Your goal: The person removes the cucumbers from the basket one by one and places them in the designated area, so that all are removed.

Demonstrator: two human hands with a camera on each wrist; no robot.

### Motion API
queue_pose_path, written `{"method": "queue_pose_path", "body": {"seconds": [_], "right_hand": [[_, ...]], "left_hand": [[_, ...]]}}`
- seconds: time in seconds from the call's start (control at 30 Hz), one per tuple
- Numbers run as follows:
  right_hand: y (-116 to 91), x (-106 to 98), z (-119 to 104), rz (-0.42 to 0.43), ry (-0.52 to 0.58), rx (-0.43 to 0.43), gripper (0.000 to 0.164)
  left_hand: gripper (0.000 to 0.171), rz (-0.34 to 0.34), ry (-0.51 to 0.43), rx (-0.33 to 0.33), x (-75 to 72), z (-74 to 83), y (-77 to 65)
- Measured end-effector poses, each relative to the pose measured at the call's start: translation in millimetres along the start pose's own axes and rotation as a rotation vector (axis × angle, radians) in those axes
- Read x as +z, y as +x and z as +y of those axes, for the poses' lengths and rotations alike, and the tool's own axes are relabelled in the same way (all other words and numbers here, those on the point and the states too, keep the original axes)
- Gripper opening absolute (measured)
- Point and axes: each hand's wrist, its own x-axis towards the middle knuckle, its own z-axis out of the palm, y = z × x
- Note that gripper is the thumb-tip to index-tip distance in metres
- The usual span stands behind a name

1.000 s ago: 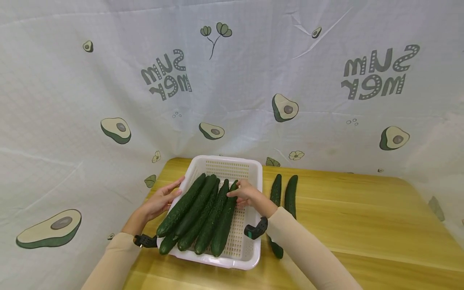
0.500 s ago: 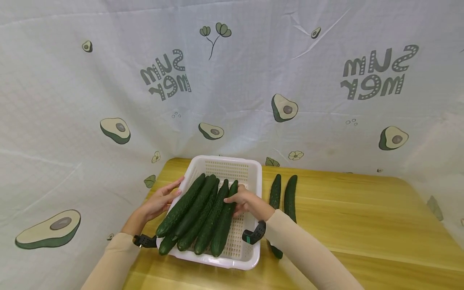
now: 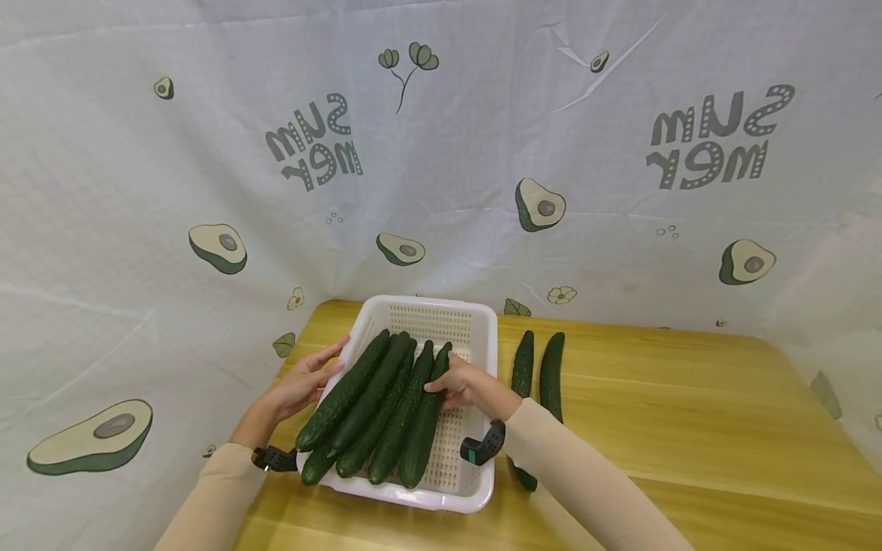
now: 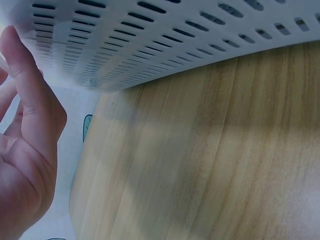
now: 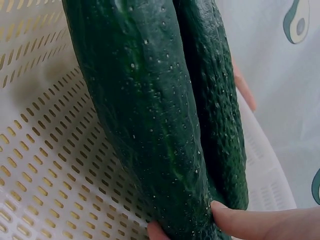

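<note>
A white plastic basket (image 3: 485, 337) with slotted walls holds several long green cucumbers, lying side by side toward its left. My right hand (image 3: 463, 383) grips the rightmost cucumber (image 3: 422, 436) near its upper end. Its thumb (image 5: 250, 220) presses on one side, while a fingertip (image 5: 157, 232) shows at the other; the remaining fingers are mostly hidden. At the basket's left side is my left hand (image 3: 303, 386), fingers extended to the wall just below the rim. In the left wrist view, its thumb (image 4: 27, 75) stands straight beside the slotted wall (image 4: 135, 25).
Two more cucumbers lie on the wooden table (image 3: 661, 405) right of the basket: a nearer one (image 3: 523, 367), partly behind my right forearm, and another curved one (image 3: 552, 371). A white curtain (image 3: 455, 153) printed with avocados hangs behind and along the left side.
My right hand has slid slightly down along the rightmost cucumber, its thumb now lying over it. The left hand and the basket have stayed in place.
</note>
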Motion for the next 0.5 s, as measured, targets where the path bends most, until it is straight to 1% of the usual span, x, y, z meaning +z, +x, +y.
{"method": "queue_pose_path", "body": {"seconds": [0.13, 0.3, 0.5], "right_hand": [[-0.4, -0.9, -1.1, -0.024, -0.005, 0.011, 0.100], [-0.7, -1.4, -1.1, -0.052, 0.024, 0.028, 0.100], [2.6, -1.6, 0.6, -0.071, 0.139, 0.014, 0.103]], "left_hand": [[0.060, 0.002, 0.000, 0.006, -0.1, 0.6, -0.4], [0.060, -0.003, -0.007, 0.001, -0.7, -0.3, -0.4], [0.059, -0.007, -0.001, 0.008, -0.8, -0.7, 0.5]]}}
